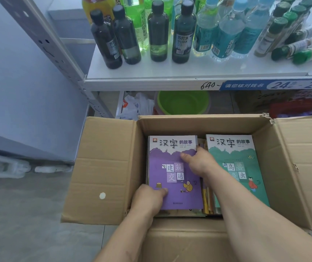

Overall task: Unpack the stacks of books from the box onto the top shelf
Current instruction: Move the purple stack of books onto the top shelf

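Left hand grips purple book stack corner, fingers hidden; right hand clasps its side.

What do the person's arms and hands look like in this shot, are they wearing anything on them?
Both forearms are bare right to the bottom edge of the head view: no sleeves show. The left hand and the right hand wear no gloves, and no watch, bracelet or ring can be seen on the parts in view. The visible fingernails are short and unpainted.

matt brown cardboard box, smooth paper-covered books, glossy plastic bottles, painted metal shelf.
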